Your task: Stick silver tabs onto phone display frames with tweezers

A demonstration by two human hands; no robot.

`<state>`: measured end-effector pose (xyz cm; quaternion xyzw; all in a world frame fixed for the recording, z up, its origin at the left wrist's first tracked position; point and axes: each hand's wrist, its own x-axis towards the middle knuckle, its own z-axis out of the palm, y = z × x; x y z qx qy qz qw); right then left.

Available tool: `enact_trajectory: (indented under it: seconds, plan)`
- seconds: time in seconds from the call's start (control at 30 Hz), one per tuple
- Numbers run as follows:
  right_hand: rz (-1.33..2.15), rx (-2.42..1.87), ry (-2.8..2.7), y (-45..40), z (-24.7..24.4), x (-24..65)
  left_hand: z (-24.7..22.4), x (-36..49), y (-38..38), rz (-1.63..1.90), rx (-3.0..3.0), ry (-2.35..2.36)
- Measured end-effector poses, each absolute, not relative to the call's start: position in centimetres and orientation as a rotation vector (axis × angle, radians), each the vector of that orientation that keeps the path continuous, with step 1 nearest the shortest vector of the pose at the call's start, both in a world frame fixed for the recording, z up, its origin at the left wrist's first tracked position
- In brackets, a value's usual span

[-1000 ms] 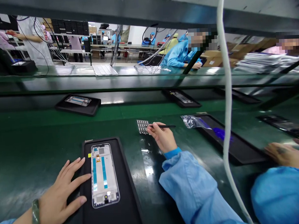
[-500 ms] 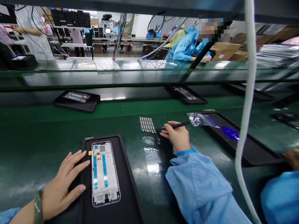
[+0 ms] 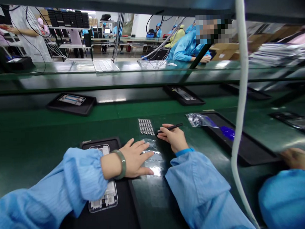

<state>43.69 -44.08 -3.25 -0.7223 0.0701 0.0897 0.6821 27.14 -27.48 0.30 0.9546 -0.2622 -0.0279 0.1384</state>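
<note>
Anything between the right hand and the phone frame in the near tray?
Yes: the left hand, fingers spread, is between the right hand and the phone frame, and its blue sleeve crosses over the frame's middle.

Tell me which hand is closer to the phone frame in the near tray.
Left. The left hand is just right of the phone frame, its sleeved forearm crossing above it. The right hand is farther right, holding a black pen-like tool.
</note>
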Motion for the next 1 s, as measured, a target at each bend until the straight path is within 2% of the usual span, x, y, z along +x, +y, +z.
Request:
enact_trajectory:
  seconds: [0.17,0.4,0.7,1.0]
  plan:
    - [0.292,-1.555,0.153,-43.8,-2.7,43.1,-1.3,29.6,-29.2,-0.117,2.86,-0.814]
    - [0.385,-1.475,0.173,-43.4,-1.9,42.3,-2.0,29.2,-29.8,0.018,2.874,-0.784]
    - [0.503,-1.329,0.212,-44.0,-0.5,42.1,-2.3,29.0,-29.9,0.03,2.871,-0.724]
    - [0.486,-1.164,0.083,-43.6,1.6,39.9,0.3,26.3,-27.8,-0.037,2.828,-0.681]
